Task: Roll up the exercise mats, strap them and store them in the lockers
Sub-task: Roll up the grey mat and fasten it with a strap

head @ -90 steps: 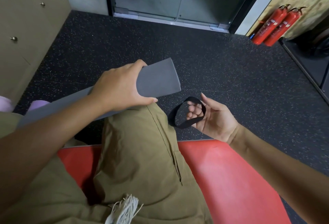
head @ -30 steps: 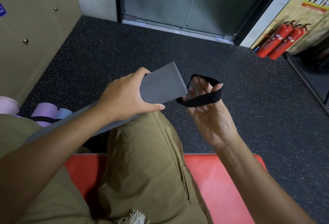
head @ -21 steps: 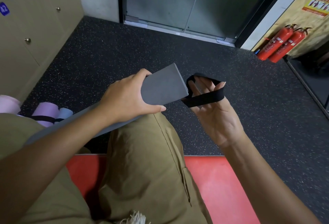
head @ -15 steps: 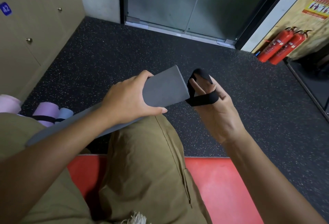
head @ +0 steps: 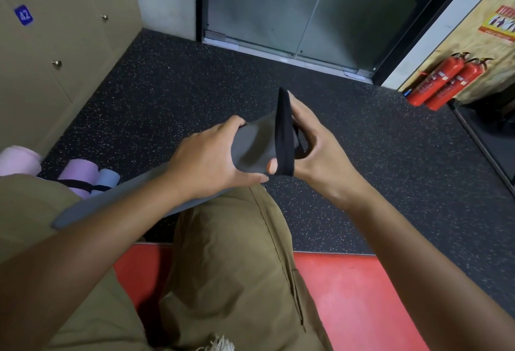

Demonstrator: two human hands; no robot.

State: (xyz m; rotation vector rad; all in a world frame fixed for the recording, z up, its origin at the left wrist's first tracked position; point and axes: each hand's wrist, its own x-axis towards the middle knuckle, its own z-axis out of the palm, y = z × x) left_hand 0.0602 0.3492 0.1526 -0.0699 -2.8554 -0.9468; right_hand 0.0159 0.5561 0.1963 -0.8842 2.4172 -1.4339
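Note:
A rolled grey mat (head: 250,150) lies across my lap, its far end pointing toward the glass door. My left hand (head: 206,164) grips the roll just behind that end. A black elastic strap loop (head: 282,139) sits stretched around the mat's end. My right hand (head: 315,147) holds the loop, with fingers inside it at the top and the thumb hooked in at the bottom. The rest of the roll runs back left under my left forearm.
Rolled pink (head: 16,159), purple (head: 79,173) and blue (head: 107,180) mats lie on the floor at left, the purple one strapped. Tan lockers (head: 41,52) line the left wall. A red mat (head: 348,300) lies under my knees. Two fire extinguishers (head: 446,80) stand at the right.
My right hand has stretched the strap loop open and pulled it over the end of the grey mat. My left hand has kept its grip on the roll.

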